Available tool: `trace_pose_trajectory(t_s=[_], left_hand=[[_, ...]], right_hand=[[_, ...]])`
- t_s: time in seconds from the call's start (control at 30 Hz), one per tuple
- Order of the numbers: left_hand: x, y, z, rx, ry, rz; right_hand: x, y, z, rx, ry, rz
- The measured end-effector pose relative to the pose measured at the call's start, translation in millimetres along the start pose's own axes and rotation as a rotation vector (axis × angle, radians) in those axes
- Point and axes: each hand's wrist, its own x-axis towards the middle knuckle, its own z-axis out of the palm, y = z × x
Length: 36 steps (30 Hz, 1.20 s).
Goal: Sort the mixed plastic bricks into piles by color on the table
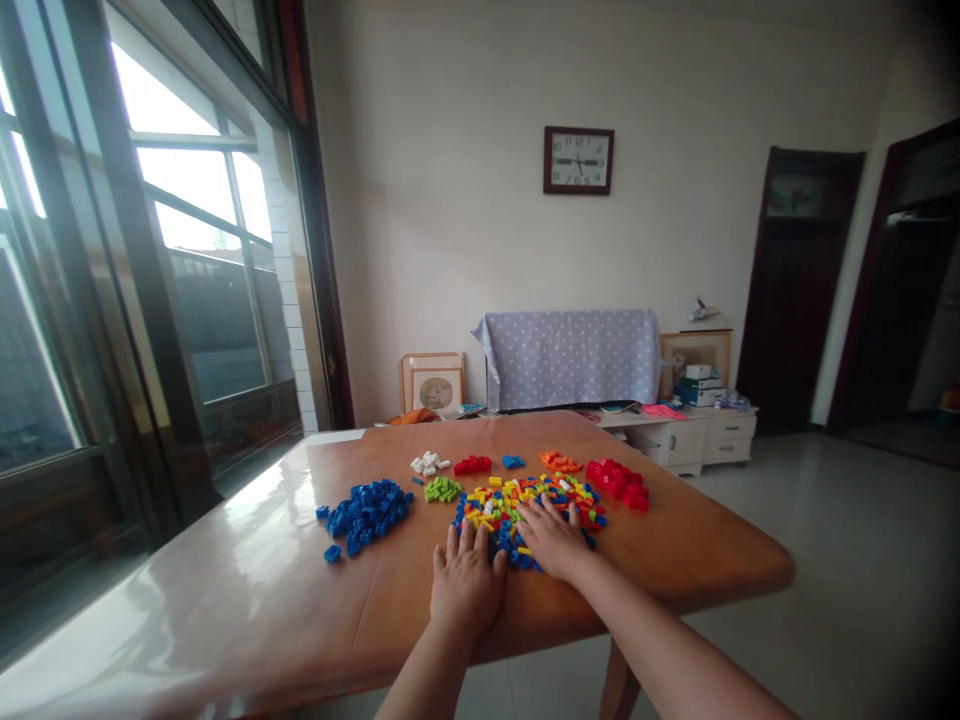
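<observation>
A heap of mixed building blocks (517, 492) in blue, yellow, green, orange and red lies on the brown table (285, 600). My left hand (468, 580) rests at the heap's near left edge, palm down with fingers spread. On the heap's right part lies my right hand (553, 540), fingers apart and touching the blocks; what is under its palm is hidden. Around the heap sit single-colour piles: blue blocks (369, 515) to the left, green blocks (442, 489), white blocks (430, 463), dark red blocks (473, 465), a few blue blocks (513, 462), orange blocks (561, 462) and red blocks (618, 484).
Beyond the table's far edge stands a low white cabinet (688, 445) with a cloth-covered flat object (574, 360) on it. Framed pictures (436, 388) lean on the wall under a clock (578, 160). A large window (210, 260) is at left.
</observation>
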Motion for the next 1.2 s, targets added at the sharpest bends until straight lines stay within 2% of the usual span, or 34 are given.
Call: trace_pose_trajectory(t_s=[0.23,0.37,0.47,0.7,0.93,1.1,1.2], left_hand=[[-0.9,0.3,1.1,0.009,0.006,0.001],[-0.5,0.1,3.2,0.020,0.017,0.006],[-1.0,0.2,3.4,0.024,0.019,0.007],[-3.2,0.2,0.6,-0.003,0.038,0.016],[-3.1,-0.5,1.0,-0.031,0.041,0.022],[-3.7,1.1,-0.2,-0.040,0.040,0.020],[-3.9,1.6,-0.4,-0.040,0.038,0.016]], right_hand=[[12.0,46.7,10.2,0.015,0.192,0.108],[20.0,71.8,17.7,0.107,0.362,0.105],[26.6,82.1,17.9,0.142,0.408,0.093],[39.1,85.3,18.9,0.257,0.496,0.078],[28.8,79.2,8.9,0.283,0.523,0.018],[16.7,69.3,4.7,0.136,0.512,-0.139],[12.2,65.3,9.7,0.030,0.454,-0.133]])
